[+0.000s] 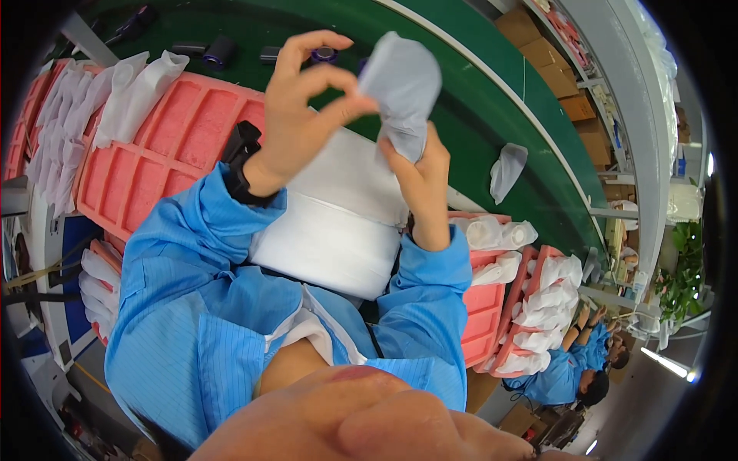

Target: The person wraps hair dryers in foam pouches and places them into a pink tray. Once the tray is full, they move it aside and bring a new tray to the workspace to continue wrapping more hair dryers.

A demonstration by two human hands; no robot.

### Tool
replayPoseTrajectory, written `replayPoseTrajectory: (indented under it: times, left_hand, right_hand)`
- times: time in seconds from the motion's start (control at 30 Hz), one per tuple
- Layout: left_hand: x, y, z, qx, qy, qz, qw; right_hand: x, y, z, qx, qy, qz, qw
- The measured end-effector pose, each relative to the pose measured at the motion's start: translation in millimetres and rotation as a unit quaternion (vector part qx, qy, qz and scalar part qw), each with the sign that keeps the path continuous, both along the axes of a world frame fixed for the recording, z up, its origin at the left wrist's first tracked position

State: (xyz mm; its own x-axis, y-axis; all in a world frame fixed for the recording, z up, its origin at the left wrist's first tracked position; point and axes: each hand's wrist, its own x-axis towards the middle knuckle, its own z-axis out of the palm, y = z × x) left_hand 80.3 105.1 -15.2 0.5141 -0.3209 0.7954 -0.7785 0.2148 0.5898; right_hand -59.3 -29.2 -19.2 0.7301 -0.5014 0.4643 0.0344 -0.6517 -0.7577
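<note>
My right hand point(421, 173) is closed round the narrow lower part of a white bag point(406, 77), held upright above the green belt. The bag's upper end is wide and rounded, and whatever is inside is hidden. My left hand point(307, 107) pinches at the bag's left edge with thumb and forefinger, its other fingers raised. Below both hands, a stack of flat white packing sheets or bags point(330, 242) lies close in front of my body.
Pink compartment trays point(184, 115) with white wrapped items point(146, 92) stand at left; another pink tray point(484, 307) is at right. On the green belt point(473, 100) lie dark cylindrical parts point(219, 52) and one wrapped item point(507, 170). Co-workers point(561, 376) sit at far right.
</note>
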Motion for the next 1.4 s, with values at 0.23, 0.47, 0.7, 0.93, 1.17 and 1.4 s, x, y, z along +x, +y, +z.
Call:
replayPoseTrajectory:
  times: [0.23, 0.47, 0.7, 0.93, 1.17, 1.4]
  left_hand:
    - [118, -12, -92, 0.157, 0.129, 0.155, 0.967]
    - [131, -25, -143, 0.431, -0.075, 0.293, 0.850]
    - [94, -21, -94, 0.424, 0.083, 0.043, 0.901]
    - [0, -40, -39, 0.131, 0.096, -0.146, 0.976]
    - [-42, -43, -67, 0.196, 0.118, -0.206, 0.952]
    - [-55, -49, -103, 0.360, -0.127, -0.227, 0.896]
  right_hand:
    - [6, -49, -15, 0.189, 0.286, 0.004, 0.939]
    - [-1, -86, -61, -0.277, 0.264, -0.202, 0.901]
    - [19, -49, -37, -0.047, 0.140, -0.045, 0.988]
    - [-8, -62, -3, 0.086, 0.026, 0.118, 0.989]
    - [-18, -53, 17, 0.031, -0.082, -0.032, 0.996]
    - [-15, -49, 17, 0.028, -0.080, -0.037, 0.996]
